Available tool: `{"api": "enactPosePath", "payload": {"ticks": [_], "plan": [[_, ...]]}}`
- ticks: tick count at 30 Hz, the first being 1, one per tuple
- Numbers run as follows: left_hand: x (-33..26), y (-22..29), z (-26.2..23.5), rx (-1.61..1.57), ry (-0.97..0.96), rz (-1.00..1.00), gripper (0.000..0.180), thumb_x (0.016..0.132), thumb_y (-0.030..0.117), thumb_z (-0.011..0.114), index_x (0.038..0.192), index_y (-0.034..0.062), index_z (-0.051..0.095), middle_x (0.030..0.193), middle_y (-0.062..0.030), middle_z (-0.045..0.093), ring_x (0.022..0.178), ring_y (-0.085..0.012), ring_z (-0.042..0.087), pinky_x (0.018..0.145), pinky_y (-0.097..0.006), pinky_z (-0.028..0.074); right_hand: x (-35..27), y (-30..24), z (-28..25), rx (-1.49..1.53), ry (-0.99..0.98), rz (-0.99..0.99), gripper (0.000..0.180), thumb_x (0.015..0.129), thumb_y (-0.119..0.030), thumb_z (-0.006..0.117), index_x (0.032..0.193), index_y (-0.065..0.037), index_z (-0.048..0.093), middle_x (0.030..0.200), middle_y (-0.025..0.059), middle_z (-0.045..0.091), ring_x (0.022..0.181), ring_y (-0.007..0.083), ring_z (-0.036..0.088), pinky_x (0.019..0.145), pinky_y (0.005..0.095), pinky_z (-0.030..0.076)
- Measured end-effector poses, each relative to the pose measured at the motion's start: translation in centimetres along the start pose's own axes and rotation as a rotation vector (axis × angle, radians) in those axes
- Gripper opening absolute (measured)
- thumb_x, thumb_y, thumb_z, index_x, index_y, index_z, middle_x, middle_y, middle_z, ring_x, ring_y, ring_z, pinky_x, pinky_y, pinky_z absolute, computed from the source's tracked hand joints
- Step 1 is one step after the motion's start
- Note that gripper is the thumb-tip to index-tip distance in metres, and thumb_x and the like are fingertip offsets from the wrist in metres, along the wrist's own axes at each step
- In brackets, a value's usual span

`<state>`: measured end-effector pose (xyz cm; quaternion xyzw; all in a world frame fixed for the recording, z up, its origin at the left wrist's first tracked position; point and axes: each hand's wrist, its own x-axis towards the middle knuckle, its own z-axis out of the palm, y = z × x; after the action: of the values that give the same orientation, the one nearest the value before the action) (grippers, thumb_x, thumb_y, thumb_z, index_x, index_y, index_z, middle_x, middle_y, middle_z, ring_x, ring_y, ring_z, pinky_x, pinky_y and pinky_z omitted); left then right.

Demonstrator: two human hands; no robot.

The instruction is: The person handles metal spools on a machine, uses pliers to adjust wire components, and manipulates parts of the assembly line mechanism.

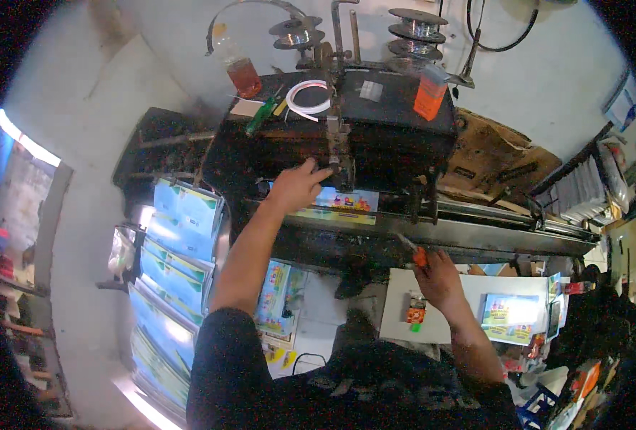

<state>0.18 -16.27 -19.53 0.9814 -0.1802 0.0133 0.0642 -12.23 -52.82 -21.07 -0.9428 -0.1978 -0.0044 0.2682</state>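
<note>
My left hand (298, 188) reaches to the dark metal head (341, 154) of a wire-stitching machine. Its fingers are apart, with the fingertips at or against the head; exact contact is hard to tell. Just below lies a printed colourful sheet or booklet (343, 206) on the machine's ledge, partly under the head. My right hand (440, 281) is closed around the orange handle of a screwdriver (419, 256). Its thin metal shaft points up and left toward the ledge, apart from the machine head.
On the machine top are a green-handled tool (262, 116), a white coil (305, 100), an orange box (430, 93) and a bottle (244, 75). Wire spools (416, 32) stand behind. Stacked printed sheets (178, 261) lie left; a white table (397, 308) with a small box (416, 308) stands right.
</note>
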Motion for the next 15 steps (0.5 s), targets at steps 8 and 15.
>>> {"api": "enactPosePath", "payload": {"ticks": [8, 15], "plan": [[1.1, -0.1, 0.2, 0.067, -0.049, -0.011, 0.041, 0.086, 0.031, 0.058, 0.124, 0.0175, 0.055, 0.131, -0.0238, 0.046, 0.098, -0.04, 0.061, 0.082, -0.048, 0.052, 11.0, -3.7, 3.2, -0.296, 0.05, -0.055, 0.035, 0.085, -0.026, 0.059, 0.114, -0.005, 0.055, 0.111, 0.0174, 0.055, 0.107, 0.0343, 0.053, 0.083, 0.0491, 0.047], [1.0, 0.0, 0.3, 0.057, -0.041, -0.004, 0.044, 0.086, 0.034, 0.058, 0.126, 0.0185, 0.054, 0.133, -0.0257, 0.044, 0.097, -0.0415, 0.061, 0.082, -0.049, 0.051, 13.7, -4.1, 5.6, -0.343, 0.009, -0.046, 0.037, 0.085, -0.028, 0.059, 0.113, -0.005, 0.055, 0.116, 0.0172, 0.054, 0.11, 0.0344, 0.052, 0.086, 0.0491, 0.046]]}}
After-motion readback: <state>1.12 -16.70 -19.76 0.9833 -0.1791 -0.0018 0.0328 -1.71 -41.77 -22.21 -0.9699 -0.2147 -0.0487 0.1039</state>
